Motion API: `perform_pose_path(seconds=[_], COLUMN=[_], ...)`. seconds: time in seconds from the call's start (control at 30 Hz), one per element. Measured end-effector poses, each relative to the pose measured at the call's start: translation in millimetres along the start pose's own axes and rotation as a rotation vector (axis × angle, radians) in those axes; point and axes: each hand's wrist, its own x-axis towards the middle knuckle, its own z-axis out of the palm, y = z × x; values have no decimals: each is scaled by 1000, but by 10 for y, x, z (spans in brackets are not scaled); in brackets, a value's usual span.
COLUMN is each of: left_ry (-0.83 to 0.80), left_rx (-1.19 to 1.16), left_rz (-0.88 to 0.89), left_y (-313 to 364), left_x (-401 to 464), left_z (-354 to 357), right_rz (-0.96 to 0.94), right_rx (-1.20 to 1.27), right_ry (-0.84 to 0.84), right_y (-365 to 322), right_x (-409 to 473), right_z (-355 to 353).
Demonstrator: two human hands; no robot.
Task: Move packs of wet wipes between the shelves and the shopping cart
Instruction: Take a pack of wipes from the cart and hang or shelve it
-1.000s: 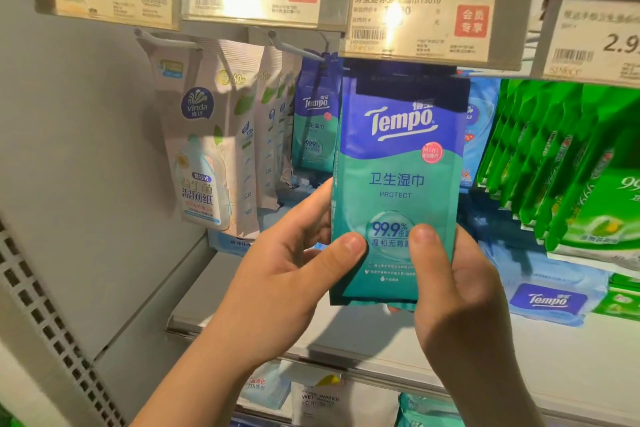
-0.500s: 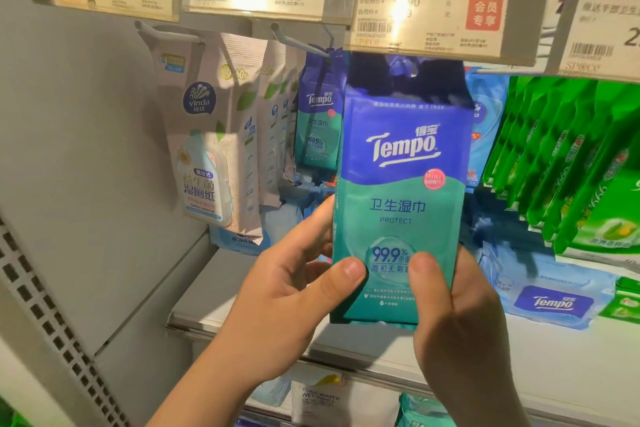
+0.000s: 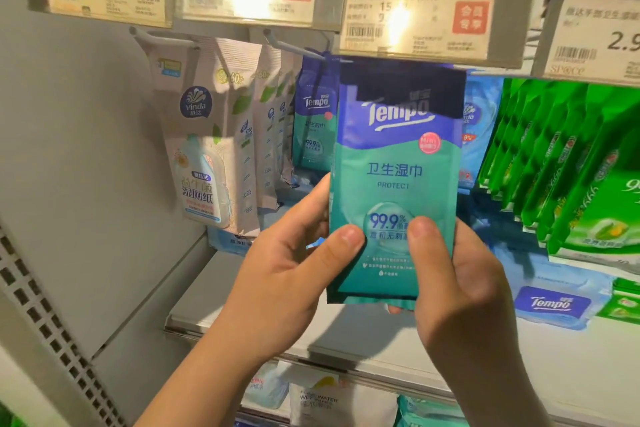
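Observation:
A blue and teal Tempo wet wipes pack (image 3: pixel 394 163) stands upright in front of the shelf, its top edge just under a price tag (image 3: pixel 419 19). My left hand (image 3: pixel 287 274) grips its lower left edge, thumb on the front. My right hand (image 3: pixel 457 288) grips its lower right edge, thumb on the front too. More Tempo packs (image 3: pixel 313 121) hang on a hook behind it. The shopping cart is out of view.
White Vinda packs (image 3: pixel 207 152) hang at the left, green packs (image 3: pixel 568 163) at the right. A flat Tempo pack (image 3: pixel 550 302) lies on the white shelf (image 3: pixel 346 333). Metal hooks (image 3: pixel 291 45) stick out under the price tags. A grey side panel (image 3: pixel 69 184) closes the left.
The pack dropped lower half a second ago and has since risen again, so its top sits back under the price tag. Both hands kept their grip.

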Motion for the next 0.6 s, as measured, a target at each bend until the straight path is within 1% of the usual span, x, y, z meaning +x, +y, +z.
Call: perform_pose_path(seconds=[0.17,0.33,0.47,0.6], left_ry=[-13,1,59,141], left_rx=[66,67,102,166], left_rz=[-72,-116,-165,-182], left_y=[-63,-210,-344,-450], left_x=[76,66,44,87], left_z=[-15,-65,-136,-189], right_rz=[151,160,214,289], right_rx=[152,209,266,249], right_ry=[-27,-50,-37,-29], right_y=[109,264,419,579], right_x=[53,54,70,148], right_z=[51,92,162,259])
